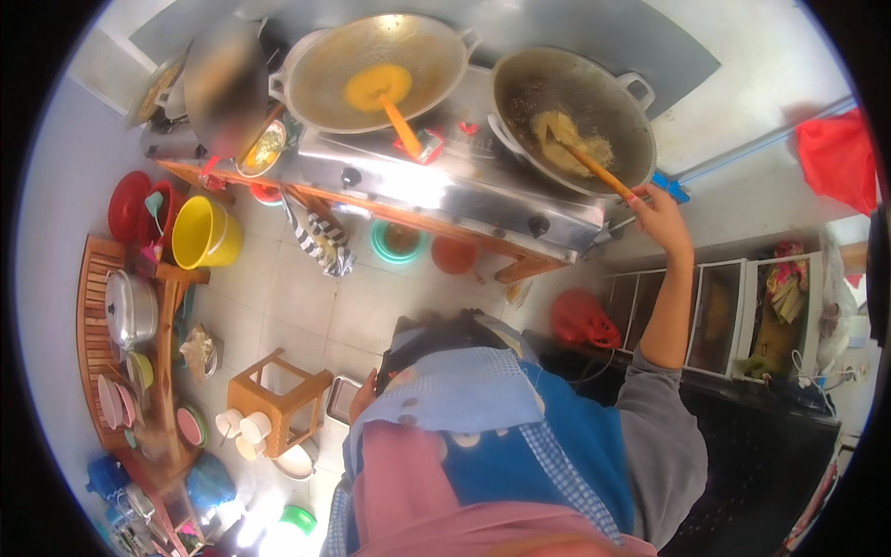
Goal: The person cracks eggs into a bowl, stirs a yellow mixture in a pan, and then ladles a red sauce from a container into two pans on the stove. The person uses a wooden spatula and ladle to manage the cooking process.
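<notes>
My right hand [658, 212] grips the end of a long wooden spatula [600, 170]. The spatula's far end rests in a pale, crumbly paste [562, 143] at the bottom of a dark metal wok [511, 87] on the stove's right side. To the left, a wider wok [320, 73] contains a yellow-orange liquid [379, 85], with an orange-handled utensil [400, 129] leaning out of it unheld. My left hand [363, 398] hangs low beside my apron, largely hidden; a dark edge shows next to it, and its grip is unclear.
The steel gas stove [445, 177] stands on a wooden frame. A bowl [262, 150] with yellow contents sits near its left end, beside a blurred patch. A yellow bucket [202, 233], a brown stool [278, 397] with cups and a red bag [581, 317] are around me.
</notes>
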The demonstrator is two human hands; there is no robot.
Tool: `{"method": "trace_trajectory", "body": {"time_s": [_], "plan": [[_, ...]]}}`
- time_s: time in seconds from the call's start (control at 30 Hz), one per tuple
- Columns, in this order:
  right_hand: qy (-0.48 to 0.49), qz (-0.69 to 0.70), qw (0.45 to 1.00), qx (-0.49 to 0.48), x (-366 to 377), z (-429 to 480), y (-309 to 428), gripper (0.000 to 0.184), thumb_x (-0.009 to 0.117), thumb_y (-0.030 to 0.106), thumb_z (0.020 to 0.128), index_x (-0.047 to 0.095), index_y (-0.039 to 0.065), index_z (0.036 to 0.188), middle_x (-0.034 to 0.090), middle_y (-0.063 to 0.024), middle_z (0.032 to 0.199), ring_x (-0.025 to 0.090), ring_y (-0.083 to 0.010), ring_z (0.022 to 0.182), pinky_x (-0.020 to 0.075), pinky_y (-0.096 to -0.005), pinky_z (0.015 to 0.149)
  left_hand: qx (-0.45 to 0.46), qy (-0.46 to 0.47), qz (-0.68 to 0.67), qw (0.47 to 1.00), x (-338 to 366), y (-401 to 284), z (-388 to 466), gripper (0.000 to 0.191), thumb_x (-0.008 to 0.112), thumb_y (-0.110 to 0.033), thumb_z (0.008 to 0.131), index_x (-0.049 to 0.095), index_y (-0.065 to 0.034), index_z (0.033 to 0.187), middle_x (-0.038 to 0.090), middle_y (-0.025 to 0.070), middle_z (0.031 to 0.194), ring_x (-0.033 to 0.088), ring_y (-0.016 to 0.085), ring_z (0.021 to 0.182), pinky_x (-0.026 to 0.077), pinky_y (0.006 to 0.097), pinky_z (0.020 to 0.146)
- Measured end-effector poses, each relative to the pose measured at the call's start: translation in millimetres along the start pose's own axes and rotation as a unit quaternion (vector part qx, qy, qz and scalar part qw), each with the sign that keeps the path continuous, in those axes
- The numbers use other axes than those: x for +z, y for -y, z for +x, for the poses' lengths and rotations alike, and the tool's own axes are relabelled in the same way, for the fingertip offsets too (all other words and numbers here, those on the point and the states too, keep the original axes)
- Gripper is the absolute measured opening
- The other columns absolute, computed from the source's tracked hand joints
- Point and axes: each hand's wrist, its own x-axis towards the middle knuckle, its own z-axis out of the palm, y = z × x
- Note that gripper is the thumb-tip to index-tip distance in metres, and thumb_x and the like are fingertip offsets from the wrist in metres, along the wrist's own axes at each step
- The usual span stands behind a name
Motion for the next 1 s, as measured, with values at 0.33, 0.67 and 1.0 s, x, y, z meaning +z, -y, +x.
{"method": "trace_trajectory", "body": {"time_s": [0.33,0.67,1.0], "plan": [[-0.253,-0.171,0.931,-0.199,55.5,2.8,85.4,0.038,0.053,0.034,0.099,0.066,0.002,0.115,0.069,-0.0139,0.093,0.067,-0.0226,0.082,0.0521,-0.0339,0.076,0.001,-0.046,0.006,0.999,5.1,-15.8,-16.9,0.080,0.030,-0.064,0.096,0.064,0.0068,0.113,0.071,0.0224,0.093,0.067,0.035,0.097,0.047,0.0436,0.092],[0.099,-0.211,0.944,-0.232,232.9,85.0,281.4,0.050,0.058,0.016,0.086,0.055,0.013,0.136,0.068,-0.0218,0.107,0.065,-0.0348,0.102,0.0500,-0.0428,0.089,0.011,-0.197,-0.030,0.980,14.4,5.9,-73.5,0.080,0.032,-0.063,0.095,0.064,0.0081,0.111,0.071,0.0236,0.093,0.067,0.036,0.098,0.046,0.0428,0.092],[-0.053,-0.323,0.912,-0.246,171.0,93.2,258.2,0.036,0.059,0.017,0.084,0.070,0.023,0.117,0.069,-0.0156,0.103,0.065,-0.0379,0.096,0.0513,-0.0487,0.081,-0.119,-0.132,-0.143,0.974,50.4,98.0,-77.5,0.056,0.047,-0.048,0.093,0.064,0.0038,0.101,0.071,0.0211,0.091,0.068,0.036,0.095,0.049,0.0445,0.085]]}}
